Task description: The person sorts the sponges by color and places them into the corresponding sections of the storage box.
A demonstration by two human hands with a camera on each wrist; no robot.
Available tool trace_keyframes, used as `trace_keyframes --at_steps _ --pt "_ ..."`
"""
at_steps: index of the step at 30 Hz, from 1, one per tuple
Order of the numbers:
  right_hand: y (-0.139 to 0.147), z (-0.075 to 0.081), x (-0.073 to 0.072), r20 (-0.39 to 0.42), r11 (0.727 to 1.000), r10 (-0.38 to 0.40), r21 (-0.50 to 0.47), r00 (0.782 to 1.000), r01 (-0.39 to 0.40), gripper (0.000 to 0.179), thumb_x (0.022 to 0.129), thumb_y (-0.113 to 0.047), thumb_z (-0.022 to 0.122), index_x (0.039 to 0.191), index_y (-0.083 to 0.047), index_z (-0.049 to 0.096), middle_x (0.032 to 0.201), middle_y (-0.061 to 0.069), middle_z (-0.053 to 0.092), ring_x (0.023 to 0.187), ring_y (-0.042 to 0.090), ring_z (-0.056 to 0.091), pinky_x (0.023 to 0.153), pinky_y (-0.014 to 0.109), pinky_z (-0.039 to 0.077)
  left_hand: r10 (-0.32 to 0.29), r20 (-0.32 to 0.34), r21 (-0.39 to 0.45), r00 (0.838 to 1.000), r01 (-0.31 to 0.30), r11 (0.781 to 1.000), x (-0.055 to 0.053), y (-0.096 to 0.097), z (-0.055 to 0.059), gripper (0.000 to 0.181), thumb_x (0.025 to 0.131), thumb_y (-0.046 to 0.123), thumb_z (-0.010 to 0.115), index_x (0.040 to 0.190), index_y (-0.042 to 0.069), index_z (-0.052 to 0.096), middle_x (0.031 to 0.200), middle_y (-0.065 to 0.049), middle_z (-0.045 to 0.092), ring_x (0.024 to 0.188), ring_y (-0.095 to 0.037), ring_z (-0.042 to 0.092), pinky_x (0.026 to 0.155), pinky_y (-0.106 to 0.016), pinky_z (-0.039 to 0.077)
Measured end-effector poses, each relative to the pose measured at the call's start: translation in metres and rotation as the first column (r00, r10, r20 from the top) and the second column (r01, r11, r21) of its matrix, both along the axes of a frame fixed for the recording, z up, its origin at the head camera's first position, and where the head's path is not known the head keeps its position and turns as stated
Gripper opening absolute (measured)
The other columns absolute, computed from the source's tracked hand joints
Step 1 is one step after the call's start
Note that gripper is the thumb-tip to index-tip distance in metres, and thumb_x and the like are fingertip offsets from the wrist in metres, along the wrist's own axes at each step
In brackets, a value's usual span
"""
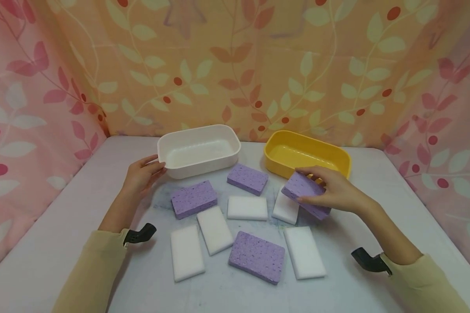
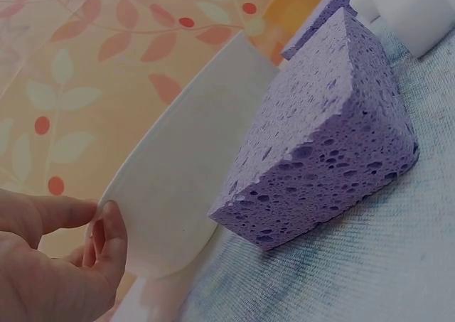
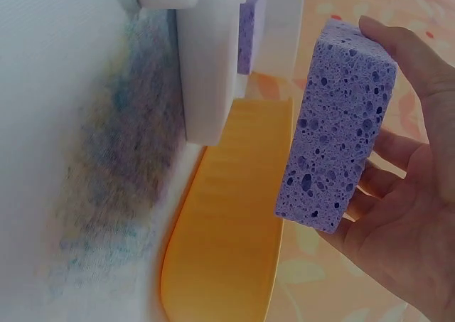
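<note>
My right hand (image 1: 337,189) grips a purple sponge (image 1: 302,188) between thumb and fingers, held above the table just in front of the yellow tray (image 1: 272,167). In the right wrist view the held sponge (image 3: 338,126) shows its pitted side. Part of a white sponge (image 1: 286,208) lies behind it in the head view. At the left, my left hand (image 1: 141,176) pinches the rim of the white tray (image 1: 199,167) at its near left corner. The left wrist view shows thumb and fingertips on that rim, with a purple sponge (image 2: 313,144) lying close by.
Purple sponges (image 1: 193,199) and white sponges (image 1: 247,208) lie scattered flat over the white cloth on the table (image 1: 149,282). One purple sponge (image 1: 247,178) sits between the trays' near sides. A patterned curtain (image 1: 235,65) stands behind the trays and along both sides.
</note>
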State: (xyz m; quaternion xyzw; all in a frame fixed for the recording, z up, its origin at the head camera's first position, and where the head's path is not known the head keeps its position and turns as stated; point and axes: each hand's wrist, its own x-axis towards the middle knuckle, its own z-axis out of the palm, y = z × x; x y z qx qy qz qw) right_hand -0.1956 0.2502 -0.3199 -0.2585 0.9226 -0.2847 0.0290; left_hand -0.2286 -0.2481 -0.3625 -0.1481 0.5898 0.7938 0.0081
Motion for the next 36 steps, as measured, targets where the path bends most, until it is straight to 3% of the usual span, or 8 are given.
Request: trace_keyframes --at_steps 8,22,36 --pt "-0.011 0.000 -0.008 0.000 1.000 0.012 -0.015 1.000 -0.012 0.073 0.086 -0.031 0.089 0.147 -0.005 0.060 0.131 0.012 0.069 0.114 0.028 0.061 0.100 0.053 0.057 0.019 -0.052 0.040 0.998 -0.016 0.999 0.000 0.001 -0.003 0.066 0.101 -0.011 0.059 0.160 -0.011 0.029 0.083 0.004 0.069 0.077 -0.006 0.070 0.075 -0.017 0.062" --pt "-0.037 0.008 -0.021 0.041 1.000 -0.027 -0.006 0.999 0.027 0.076 0.085 -0.035 0.089 0.147 -0.003 0.058 0.136 0.015 0.066 0.119 0.033 0.062 0.103 0.053 0.058 0.028 -0.033 0.059 0.999 -0.026 0.998 -0.001 0.001 -0.002 0.068 0.100 -0.011 0.060 0.161 -0.009 0.030 0.084 0.004 0.069 0.077 -0.006 0.070 0.074 -0.018 0.062" --pt "-0.052 0.013 -0.031 0.028 1.000 -0.011 -0.023 1.000 0.011 0.077 0.083 -0.033 0.091 0.147 -0.004 0.058 0.134 0.013 0.065 0.119 0.031 0.060 0.102 0.051 0.057 0.032 -0.032 -0.003 0.999 -0.032 0.999 0.001 0.002 0.000 0.066 0.100 -0.010 0.061 0.160 -0.009 0.032 0.083 0.006 0.069 0.077 -0.006 0.070 0.075 -0.016 0.062"
